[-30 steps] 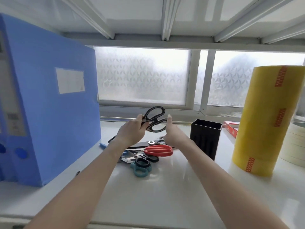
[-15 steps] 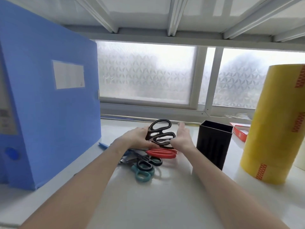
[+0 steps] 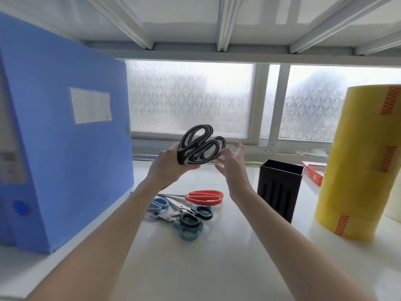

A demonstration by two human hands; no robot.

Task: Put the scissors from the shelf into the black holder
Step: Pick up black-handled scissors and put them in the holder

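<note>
My left hand [image 3: 171, 166] grips a bunch of black-handled scissors [image 3: 200, 147], handles up, raised above the white shelf [image 3: 195, 268]. The blades are hidden behind the hand. My right hand [image 3: 233, 164] is just right of the handles with fingers spread, not touching them. The black holder [image 3: 280, 190] stands upright and open-topped to the right of my right hand. On the shelf below lie red-handled scissors [image 3: 206, 197], light blue-handled scissors [image 3: 159, 205], a black-handled pair [image 3: 195, 216] and a teal-handled pair [image 3: 187, 231], overlapping.
A tall blue file box [image 3: 65, 153] stands at the left. A large yellow tape roll stack [image 3: 358, 161] stands at the right, with a red box [image 3: 313, 171] behind it. Frosted windows close the back, and a shelf underside hangs low overhead.
My left hand has lifted the black scissors up from just above the pile. My right hand has let go of them and opened. The pile on the shelf is now uncovered.
</note>
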